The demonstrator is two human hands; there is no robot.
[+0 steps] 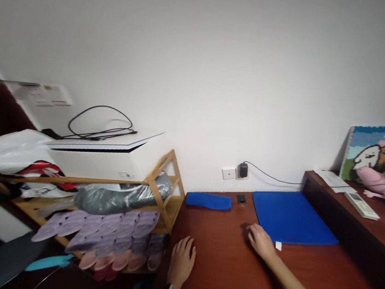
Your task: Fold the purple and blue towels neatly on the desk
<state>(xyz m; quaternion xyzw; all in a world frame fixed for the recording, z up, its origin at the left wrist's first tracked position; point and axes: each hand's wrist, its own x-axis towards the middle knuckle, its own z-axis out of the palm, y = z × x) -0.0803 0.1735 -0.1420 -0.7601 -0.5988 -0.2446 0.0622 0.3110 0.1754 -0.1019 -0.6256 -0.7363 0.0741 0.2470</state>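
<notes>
My left hand (182,260), with a watch at the wrist, rests palm down along the left edge of the reddish-brown wooden table (213,263); its fingers are stretched out and hold nothing. Near the left edge of a square blue cloth (291,218) is my right hand (260,240), fingers slightly curved and apart, with nothing seen in it. The cloth lies spread flat, and a small white tag (278,246) sticks out at its front edge. Against the wall lies a narrow folded blue cloth (208,201). Between the two cloths sits a small black square object (241,198).
A wooden rack (169,197) with several shoes stands left, a white box (107,162) and black cable (99,136) on top. A black plug (243,170) sits in the wall socket, its cord running right. A raised ledge holds a remote (361,205), a pink plush (382,184) and a picture (379,152).
</notes>
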